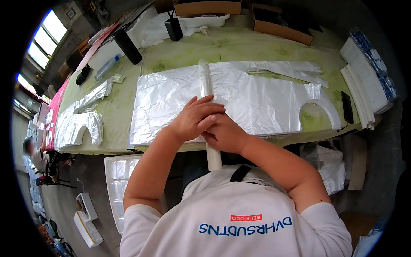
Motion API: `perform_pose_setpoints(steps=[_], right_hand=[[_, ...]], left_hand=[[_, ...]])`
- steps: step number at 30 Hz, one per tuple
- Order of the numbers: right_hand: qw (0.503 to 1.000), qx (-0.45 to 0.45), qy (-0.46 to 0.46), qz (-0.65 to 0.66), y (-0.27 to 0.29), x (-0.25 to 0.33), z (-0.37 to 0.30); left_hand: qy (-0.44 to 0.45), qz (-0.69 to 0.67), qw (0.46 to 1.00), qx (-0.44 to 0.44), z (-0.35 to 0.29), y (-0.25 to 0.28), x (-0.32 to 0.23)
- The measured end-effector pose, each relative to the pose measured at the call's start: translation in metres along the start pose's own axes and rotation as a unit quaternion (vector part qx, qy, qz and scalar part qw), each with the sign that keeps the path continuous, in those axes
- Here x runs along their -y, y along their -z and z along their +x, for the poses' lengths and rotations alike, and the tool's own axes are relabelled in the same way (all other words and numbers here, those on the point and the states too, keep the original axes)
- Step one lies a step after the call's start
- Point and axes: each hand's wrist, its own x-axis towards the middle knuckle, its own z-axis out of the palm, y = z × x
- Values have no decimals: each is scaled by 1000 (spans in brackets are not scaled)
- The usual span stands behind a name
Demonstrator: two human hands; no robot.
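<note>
A stack of thin white plastic sheets (171, 94), cut with straps and a curved notch at its right end, lies flat on the table. Across it runs a pale roll or tube (214, 158), its near end jutting past the table edge toward my body. Both hands meet over this roll. My left hand (192, 118) lies across it with fingers stretched out, partly covering my right hand (227, 133). The right fingers are mostly hidden beneath the left, so their grip does not show.
A smaller stack of cut plastic (81, 124) lies at the left. Toward the back stand a clear bottle (107, 67), a black cylinder (127, 46) and a black box with antennas (173, 28). A phone (346, 107) is near the right edge. Another person (38, 156) sits far left.
</note>
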Motion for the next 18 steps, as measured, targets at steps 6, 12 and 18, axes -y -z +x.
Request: perform_pose_setpoints(steps=[6, 12, 18], right_hand=[[992, -123, 22, -27, 24, 32, -70], [991, -130, 14, 32, 23, 40, -93], [991, -112, -11, 71, 15, 35, -105]], left_hand=[[112, 121, 967, -195, -72, -1, 28], [54, 89, 965, -242, -77, 7, -10], [253, 229, 918, -201, -113, 25, 20]])
